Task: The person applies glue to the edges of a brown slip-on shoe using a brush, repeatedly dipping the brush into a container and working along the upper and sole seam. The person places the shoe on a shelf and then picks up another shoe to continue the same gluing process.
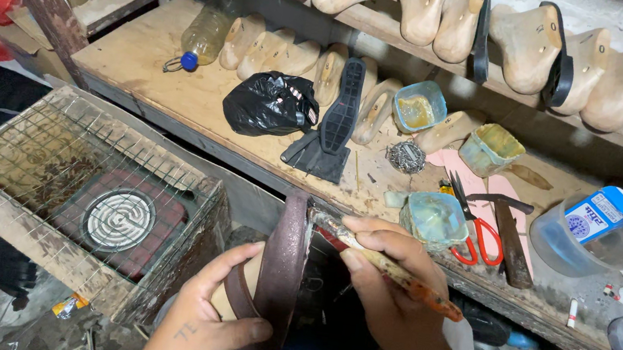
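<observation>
My left hand (209, 314) grips a dark brown leather shoe piece (281, 275), held upright on edge in front of me. In my right hand (386, 277) is a glue-crusted brush (384, 262) with an orange handle; its bristle end touches the top inner side of the leather piece. A small glue-smeared tub (434, 218) sits on the bench edge just beyond my right hand.
Red-handled scissors (473, 228), a hammer (511, 229), a black sole (337, 118), a black plastic bag (269, 103), two more tubs (419, 105) and wooden shoe lasts (460, 18) crowd the bench (142, 56). A wire-covered wooden box with a coil heater (117, 219) stands at left.
</observation>
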`<action>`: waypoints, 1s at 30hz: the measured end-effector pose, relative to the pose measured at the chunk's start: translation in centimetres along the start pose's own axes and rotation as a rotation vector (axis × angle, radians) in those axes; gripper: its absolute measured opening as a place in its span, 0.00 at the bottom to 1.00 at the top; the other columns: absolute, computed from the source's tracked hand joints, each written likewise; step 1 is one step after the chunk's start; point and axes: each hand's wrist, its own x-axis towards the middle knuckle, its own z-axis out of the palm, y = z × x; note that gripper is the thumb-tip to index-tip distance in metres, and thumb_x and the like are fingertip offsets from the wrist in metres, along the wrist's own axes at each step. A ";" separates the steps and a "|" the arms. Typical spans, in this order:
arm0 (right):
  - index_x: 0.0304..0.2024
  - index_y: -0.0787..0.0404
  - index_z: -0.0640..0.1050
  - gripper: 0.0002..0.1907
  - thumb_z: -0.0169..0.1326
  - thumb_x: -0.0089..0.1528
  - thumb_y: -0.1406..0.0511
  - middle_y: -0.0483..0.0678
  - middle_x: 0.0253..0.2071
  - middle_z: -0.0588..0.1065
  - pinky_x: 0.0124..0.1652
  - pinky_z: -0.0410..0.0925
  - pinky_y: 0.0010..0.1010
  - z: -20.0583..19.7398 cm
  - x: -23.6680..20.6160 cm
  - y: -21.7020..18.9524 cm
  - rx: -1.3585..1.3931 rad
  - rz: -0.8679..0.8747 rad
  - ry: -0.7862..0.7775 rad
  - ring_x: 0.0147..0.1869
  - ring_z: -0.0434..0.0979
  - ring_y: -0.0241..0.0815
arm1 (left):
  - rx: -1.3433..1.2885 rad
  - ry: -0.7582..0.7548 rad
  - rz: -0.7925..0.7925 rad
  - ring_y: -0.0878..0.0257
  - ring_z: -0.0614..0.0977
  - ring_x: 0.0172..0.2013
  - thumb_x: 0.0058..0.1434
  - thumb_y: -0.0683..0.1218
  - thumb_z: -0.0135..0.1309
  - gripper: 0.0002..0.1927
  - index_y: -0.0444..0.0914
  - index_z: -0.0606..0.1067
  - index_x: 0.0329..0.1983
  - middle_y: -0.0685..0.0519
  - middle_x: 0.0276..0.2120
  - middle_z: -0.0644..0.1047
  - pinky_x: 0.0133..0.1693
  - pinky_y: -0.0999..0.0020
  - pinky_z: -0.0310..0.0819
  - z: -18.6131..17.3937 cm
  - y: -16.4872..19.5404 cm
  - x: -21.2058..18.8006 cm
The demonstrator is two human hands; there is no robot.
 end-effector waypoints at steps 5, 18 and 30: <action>0.51 0.62 0.73 0.14 0.57 0.64 0.76 0.56 0.55 0.78 0.58 0.73 0.33 0.3 0.3 -0.3 0.032 0.030 -0.017 0.58 0.80 0.43 | 0.014 -0.029 0.023 0.60 0.80 0.57 0.42 0.25 0.59 0.45 0.34 0.67 0.67 0.47 0.56 0.80 0.60 0.63 0.69 0.0 0.3 -0.1; 0.50 0.64 0.73 0.13 0.56 0.64 0.77 0.58 0.55 0.79 0.59 0.72 0.33 0.1 -0.2 -0.2 0.139 0.100 -0.045 0.60 0.80 0.44 | -0.016 -0.028 0.014 0.61 0.80 0.56 0.43 0.26 0.58 0.44 0.34 0.66 0.68 0.47 0.56 0.79 0.59 0.63 0.70 0.2 0.3 0.0; 0.51 0.63 0.73 0.14 0.56 0.64 0.77 0.59 0.56 0.78 0.61 0.71 0.35 0.5 -0.9 0.3 0.216 0.107 -0.064 0.61 0.79 0.46 | 0.157 0.007 0.063 0.64 0.80 0.53 0.46 0.29 0.61 0.43 0.36 0.66 0.69 0.50 0.54 0.80 0.57 0.67 0.71 -1.3 -1.1 0.3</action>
